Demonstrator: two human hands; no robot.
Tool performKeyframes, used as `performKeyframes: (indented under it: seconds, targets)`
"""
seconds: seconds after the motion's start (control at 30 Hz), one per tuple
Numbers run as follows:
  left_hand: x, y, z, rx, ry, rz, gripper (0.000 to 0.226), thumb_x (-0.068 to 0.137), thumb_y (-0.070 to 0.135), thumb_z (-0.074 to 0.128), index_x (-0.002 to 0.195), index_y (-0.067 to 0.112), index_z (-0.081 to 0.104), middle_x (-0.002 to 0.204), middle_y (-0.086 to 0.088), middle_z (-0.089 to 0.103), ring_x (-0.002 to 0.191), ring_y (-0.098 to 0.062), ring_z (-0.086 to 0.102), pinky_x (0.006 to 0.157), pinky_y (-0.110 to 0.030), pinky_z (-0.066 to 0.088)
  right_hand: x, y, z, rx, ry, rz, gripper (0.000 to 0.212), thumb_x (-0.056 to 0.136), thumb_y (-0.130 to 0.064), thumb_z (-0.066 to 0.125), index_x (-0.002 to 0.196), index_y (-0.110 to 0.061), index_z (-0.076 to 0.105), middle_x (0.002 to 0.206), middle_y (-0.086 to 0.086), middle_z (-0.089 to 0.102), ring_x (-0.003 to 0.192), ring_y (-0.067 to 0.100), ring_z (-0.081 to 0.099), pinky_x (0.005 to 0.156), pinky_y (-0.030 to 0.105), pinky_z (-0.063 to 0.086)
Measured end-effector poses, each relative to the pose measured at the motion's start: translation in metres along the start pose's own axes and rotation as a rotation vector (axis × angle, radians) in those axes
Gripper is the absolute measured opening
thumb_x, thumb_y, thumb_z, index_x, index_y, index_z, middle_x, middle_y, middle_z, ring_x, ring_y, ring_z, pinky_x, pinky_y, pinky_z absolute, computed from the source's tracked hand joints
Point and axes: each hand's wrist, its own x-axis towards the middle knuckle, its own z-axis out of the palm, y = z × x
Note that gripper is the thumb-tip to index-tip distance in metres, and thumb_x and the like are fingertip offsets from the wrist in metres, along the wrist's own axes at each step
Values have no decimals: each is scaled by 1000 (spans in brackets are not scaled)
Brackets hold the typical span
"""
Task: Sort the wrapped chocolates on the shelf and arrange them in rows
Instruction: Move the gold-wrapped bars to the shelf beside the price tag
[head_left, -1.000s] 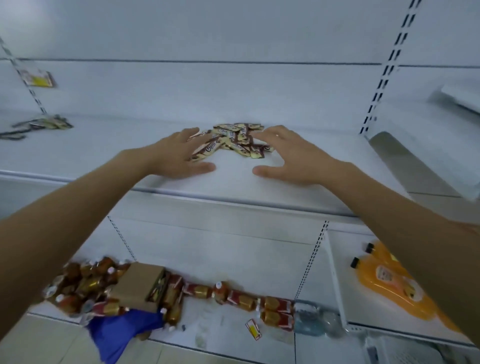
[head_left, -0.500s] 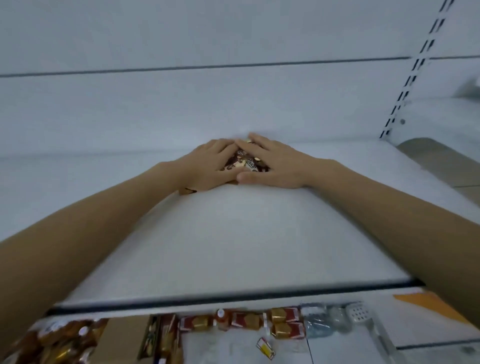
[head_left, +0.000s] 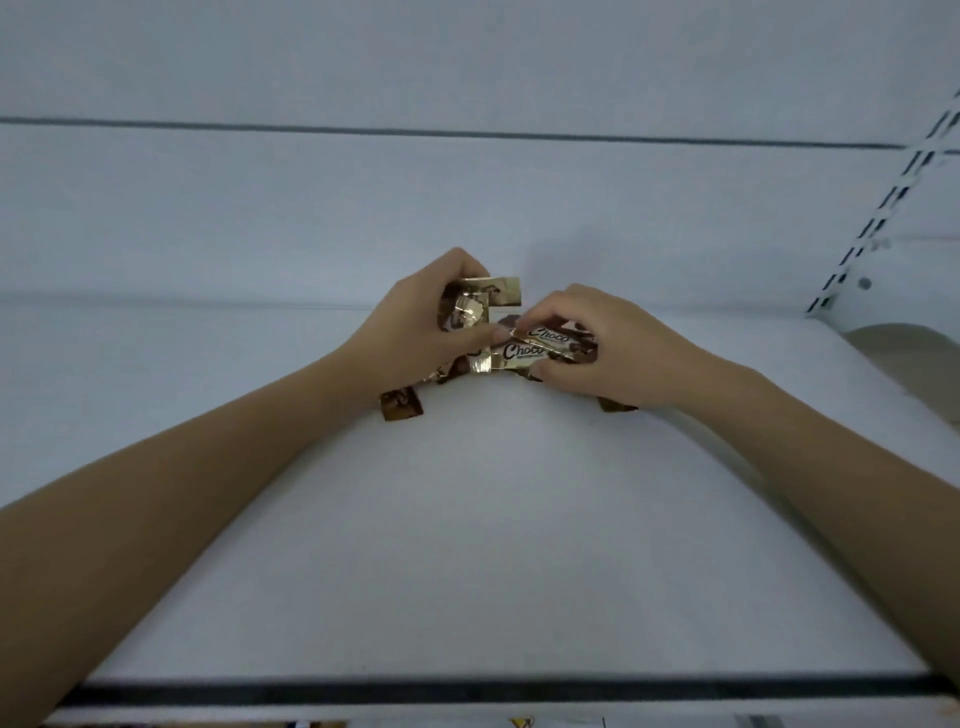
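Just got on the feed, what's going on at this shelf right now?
A person is handling a small pile of gold-and-brown foil-wrapped chocolates at the back of the white shelf. The left hand grips a few gold wrappers; the right hand pinches a wrapper printed Choco. One brown piece lies loose by the left wrist. No rows yet.

Single head-worn view, looking forward and down along the white shelf (head_left: 493, 545), close above both forearms

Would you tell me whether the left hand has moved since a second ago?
Yes: the left hand went rightward along the shelf onto the chocolates, which it now grips.
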Motion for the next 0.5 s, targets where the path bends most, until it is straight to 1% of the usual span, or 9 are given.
performKeyframes:
  seconds: [0.07, 0.13, 0.17, 0.23, 0.3, 0.33, 0.37, 0.43, 0.5]
  targets:
    - [-1, 7, -5, -87, 54, -23, 23, 79, 21, 70, 88, 19, 49, 71, 10, 57, 56, 3, 57, 53, -11, 44, -4, 1, -2, 120, 0, 45, 28, 81, -23, 65, 106, -32, 56, 105, -5, 59, 95, 6, 55, 83, 15, 42]
    - [-2, 14, -7, -168, 108, -24, 17, 83, 17, 65, 90, 14, 50, 69, 8, 57, 53, 3, 57, 52, -9, 43, -6, -1, -8, 292, -1, 95, 30, 82, -28, 66, 110, -31, 55, 110, -9, 60, 103, 1, 56, 93, 22, 45]
    - [-3, 17, -8, -195, 134, -27, 14, 85, 17, 63, 90, 13, 51, 69, 10, 56, 53, 4, 55, 52, -8, 41, -6, -2, -10, 338, -1, 127, 39, 79, -37, 66, 115, -32, 53, 114, -11, 58, 107, -1, 54, 97, 25, 44]
    - [-5, 21, -8, -260, 162, -69, 8, 89, 19, 58, 87, 17, 51, 61, 14, 56, 51, 5, 54, 50, -8, 41, -8, -3, -12, 282, -45, 218, 72, 66, -58, 62, 131, -35, 39, 128, -14, 48, 121, -1, 43, 104, 27, 37]
    - [-5, 25, -9, -352, 153, -135, 6, 92, 21, 54, 87, 20, 50, 55, 17, 59, 51, 3, 56, 48, -12, 43, -7, -4, -10, 126, -152, 294, 96, 58, -67, 59, 142, -33, 25, 139, -10, 36, 130, 6, 32, 106, 28, 30]
    - [-5, 27, -9, -413, 139, -169, 6, 92, 23, 52, 88, 20, 49, 59, 14, 62, 53, 1, 58, 47, -15, 45, -7, -4, -9, 57, -184, 304, 99, 58, -69, 59, 143, -30, 24, 141, -7, 35, 130, 9, 32, 104, 27, 29]
    - [-6, 28, -9, -481, 123, -196, 5, 93, 23, 51, 90, 19, 49, 68, 8, 65, 57, -3, 60, 46, -17, 46, -6, -3, -7, 10, -185, 298, 95, 61, -67, 60, 141, -28, 28, 140, -5, 37, 127, 10, 35, 99, 25, 30]
    - [-7, 29, -10, -620, 95, -232, 3, 94, 18, 49, 92, 16, 48, 87, -11, 67, 65, -7, 65, 49, -19, 48, -4, -2, -7, -17, -114, 258, 70, 72, -56, 64, 132, -25, 44, 126, -4, 48, 112, 8, 44, 86, 20, 33]
    - [-7, 29, -13, -708, 106, -259, 5, 93, 9, 50, 94, 14, 49, 88, -11, 66, 72, -10, 68, 58, -19, 52, -5, -3, -9, -20, -56, 212, 50, 78, -43, 66, 122, -22, 53, 111, -6, 56, 95, 7, 51, 74, 16, 36]
